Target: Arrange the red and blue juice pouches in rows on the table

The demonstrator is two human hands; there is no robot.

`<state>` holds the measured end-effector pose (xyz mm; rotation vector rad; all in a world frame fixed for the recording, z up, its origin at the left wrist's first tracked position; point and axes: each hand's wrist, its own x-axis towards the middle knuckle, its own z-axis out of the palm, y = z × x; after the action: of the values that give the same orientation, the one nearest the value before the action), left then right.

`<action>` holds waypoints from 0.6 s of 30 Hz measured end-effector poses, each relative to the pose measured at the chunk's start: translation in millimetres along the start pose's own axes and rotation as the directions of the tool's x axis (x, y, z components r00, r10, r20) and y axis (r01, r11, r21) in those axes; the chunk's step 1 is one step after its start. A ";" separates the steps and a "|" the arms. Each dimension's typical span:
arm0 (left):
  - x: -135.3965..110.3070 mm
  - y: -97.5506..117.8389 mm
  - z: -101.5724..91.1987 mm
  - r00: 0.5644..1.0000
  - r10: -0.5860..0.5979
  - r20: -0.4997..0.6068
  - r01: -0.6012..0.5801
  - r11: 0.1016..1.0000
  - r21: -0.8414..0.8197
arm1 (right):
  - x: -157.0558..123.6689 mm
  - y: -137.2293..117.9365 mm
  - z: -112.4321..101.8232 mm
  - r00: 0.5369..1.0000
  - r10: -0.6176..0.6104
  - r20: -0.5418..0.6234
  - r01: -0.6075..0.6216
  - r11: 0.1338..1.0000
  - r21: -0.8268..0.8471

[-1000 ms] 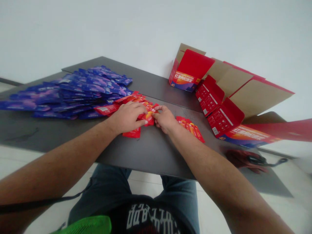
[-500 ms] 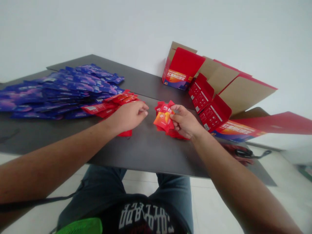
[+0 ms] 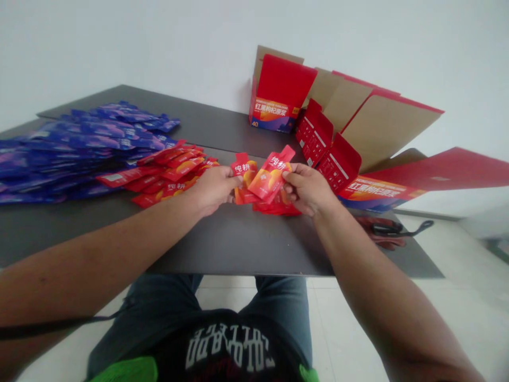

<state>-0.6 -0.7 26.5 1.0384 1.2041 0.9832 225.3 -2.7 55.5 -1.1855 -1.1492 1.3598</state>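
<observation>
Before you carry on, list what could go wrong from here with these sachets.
The loose red sachets lie against the blue-purple sachets, so the two kinds could get mixed. The right hand, pinching a red sachet, works close to the red cardboard flaps and might knock them. The left hand touches another red sachet, which could slip onto the small red heap below.

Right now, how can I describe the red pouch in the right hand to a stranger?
On the dark table, find the opened cardboard cartons. Left of them, a red pouch is held by the right hand, slanted with its narrow end up; the pouch beside it, by the left hand, stands more upright.
</observation>
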 end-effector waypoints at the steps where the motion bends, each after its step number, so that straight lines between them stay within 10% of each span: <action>1: 0.3 1.6 1.4 0.999 -0.032 0.004 0.032 0.999 0.006 | 0.1 -3.6 -9.8 1.000 -0.018 -0.004 0.018 0.999 0.046; 10: 9.7 -8.8 15.5 0.998 -0.053 -0.018 0.056 0.950 0.308 | -13.7 1.9 -60.2 0.999 -0.030 0.038 0.024 0.989 0.145; 18: 21.7 4.7 10.6 0.998 0.002 0.063 -0.056 0.490 0.870 | -17.4 11.5 -59.5 0.999 -0.038 0.039 0.030 0.984 0.174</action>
<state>12.1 20.4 26.5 1.8777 1.6964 0.2707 284.8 -17.5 40.7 -1.0129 -1.0526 1.4336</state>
